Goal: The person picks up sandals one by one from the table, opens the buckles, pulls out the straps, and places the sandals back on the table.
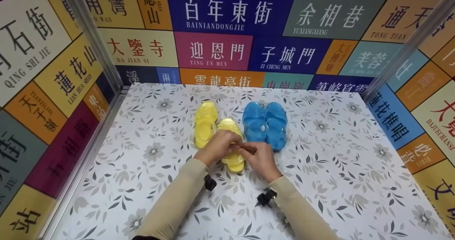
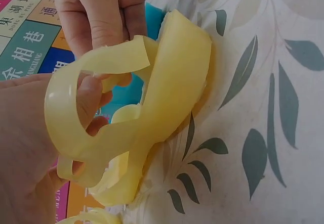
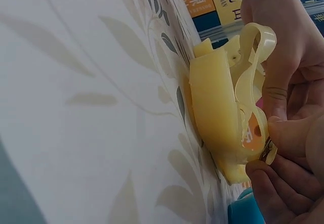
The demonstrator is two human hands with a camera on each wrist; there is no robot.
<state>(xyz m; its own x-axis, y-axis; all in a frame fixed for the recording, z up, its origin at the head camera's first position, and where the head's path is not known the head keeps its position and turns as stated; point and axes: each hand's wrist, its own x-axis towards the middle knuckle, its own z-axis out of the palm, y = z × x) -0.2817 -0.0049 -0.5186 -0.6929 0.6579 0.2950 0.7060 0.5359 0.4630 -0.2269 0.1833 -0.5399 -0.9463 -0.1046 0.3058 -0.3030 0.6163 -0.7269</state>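
Observation:
A yellow sandal [image 1: 234,161] lies on the patterned surface, its sole flat and its straps standing up in loops. From the left my left hand [image 1: 220,144] reaches over it, thumb and fingers pinching the strap [image 2: 61,107]. My right hand [image 1: 261,158] comes in from the right side and pinches the strap's end by a small metal buckle [image 3: 267,148]. Both hands' fingertips meet there, and they partly hide the buckle. Left of the hands sits the other yellow sandal [image 1: 204,126], untouched. To the right stands a pair of blue sandals [image 1: 265,122], side by side.
The table [image 1: 337,183] is covered in a white sheet with grey leaves and flowers. Colourful sign panels [image 1: 217,51] wall it in at the back and both sides. Metal posts [image 1: 92,37] stand at the corners. Each wrist wears a black strap mount [image 1: 266,197].

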